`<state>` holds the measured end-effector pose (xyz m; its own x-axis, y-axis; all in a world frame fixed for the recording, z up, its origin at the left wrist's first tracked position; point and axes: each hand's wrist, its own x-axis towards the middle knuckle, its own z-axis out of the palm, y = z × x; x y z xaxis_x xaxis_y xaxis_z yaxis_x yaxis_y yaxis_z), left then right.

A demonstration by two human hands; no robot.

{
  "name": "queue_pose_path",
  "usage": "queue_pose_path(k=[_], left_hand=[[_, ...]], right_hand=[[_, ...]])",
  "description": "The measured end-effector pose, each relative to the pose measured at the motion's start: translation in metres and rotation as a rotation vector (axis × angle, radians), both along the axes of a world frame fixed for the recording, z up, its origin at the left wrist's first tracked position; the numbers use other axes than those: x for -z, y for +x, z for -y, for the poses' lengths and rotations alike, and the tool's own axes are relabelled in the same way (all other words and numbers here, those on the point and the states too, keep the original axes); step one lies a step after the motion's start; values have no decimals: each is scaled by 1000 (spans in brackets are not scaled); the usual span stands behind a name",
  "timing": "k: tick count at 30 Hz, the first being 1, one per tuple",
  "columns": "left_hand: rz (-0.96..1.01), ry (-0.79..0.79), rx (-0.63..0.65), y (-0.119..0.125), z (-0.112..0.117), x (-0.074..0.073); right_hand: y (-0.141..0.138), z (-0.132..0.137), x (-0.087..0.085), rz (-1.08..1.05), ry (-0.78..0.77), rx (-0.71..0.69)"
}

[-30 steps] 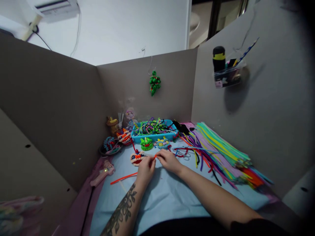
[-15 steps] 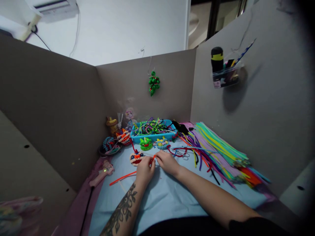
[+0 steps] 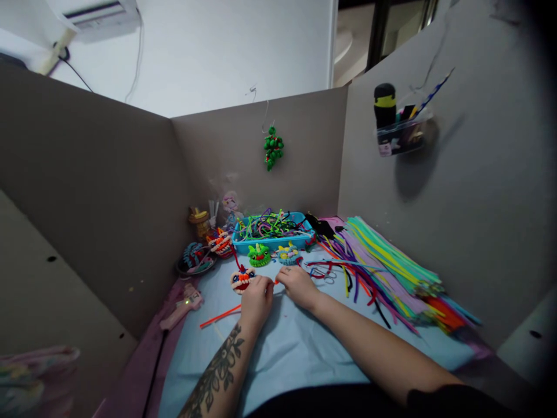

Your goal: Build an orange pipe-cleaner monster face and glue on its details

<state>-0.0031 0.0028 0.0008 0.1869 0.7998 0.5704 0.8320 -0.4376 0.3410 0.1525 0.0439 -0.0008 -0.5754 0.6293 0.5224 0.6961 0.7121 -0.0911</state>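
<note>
Between my two hands runs an orange pipe cleaner point(image 3: 220, 316), its long tail reaching out to the left past my wrist. My left hand point(image 3: 257, 296) is closed in a pinch on it. Just to the right, my right hand point(image 3: 296, 287) pinches the same pipe cleaner near its short end; the fingertips of both hands are close together. Right behind my left hand sits an orange and cream pipe-cleaner lion head point(image 3: 242, 280), partly covered by the fingers. Farther back are a green pipe-cleaner head point(image 3: 259, 255) and a blue and yellow one point(image 3: 288, 253).
A blue tray point(image 3: 273, 242) of tangled pipe cleaners stands at the back. Bundles of coloured pipe cleaners point(image 3: 383, 255) lie along the right, scissors point(image 3: 327, 274) beside them. On the left are a pink glue gun point(image 3: 183, 307) and a dark bowl point(image 3: 195, 267). Grey panels surround the table.
The orange tail at the left has drawn slightly to the right, and the bit between my fingertips shows less. Both hands keep nearly the same place and grip.
</note>
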Motion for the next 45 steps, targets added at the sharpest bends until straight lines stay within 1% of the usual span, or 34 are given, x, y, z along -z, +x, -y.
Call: queue_pose_path(k=[4,7,11,13,17,22,24,26,28,32,35,41,45], left_hand=[[9,5,-9,-1,1,-2],[54,2,3,-3,0,-3],[171,-31,79,-8,-4,-2],[230,-59,127,-10,-8,-1],[341,-122,198,-13,-14,0],[458,-226,293,-14,-16,-3],[477,-262,302,-13,-15,-4],[489,-281,277,-11,-15,-4],[493,-283,250,-9,-15,-2],[486,-282,252,-4,-15,5],[432,-241,216,-2,-13,7],[285,-147,145,-2,-9,4],[243,-113,121,-2,-10,5]], right_hand=[[3,-3,0,1,32,-73],[7,-6,-1,-42,44,-158],[13,-8,-3,-96,43,-301],[16,-8,-5,-135,31,-342],[19,-7,-7,-271,-36,-397],[17,-4,-8,-505,-211,-431],[16,-3,-9,-563,-245,-430],[14,-3,-9,-599,-252,-418],[12,-2,-8,-615,-250,-392],[9,-2,-5,-612,-231,-302],[7,-3,-1,-596,-207,-237],[4,-6,6,-527,-140,-153],[4,-7,8,-444,-98,-105]])
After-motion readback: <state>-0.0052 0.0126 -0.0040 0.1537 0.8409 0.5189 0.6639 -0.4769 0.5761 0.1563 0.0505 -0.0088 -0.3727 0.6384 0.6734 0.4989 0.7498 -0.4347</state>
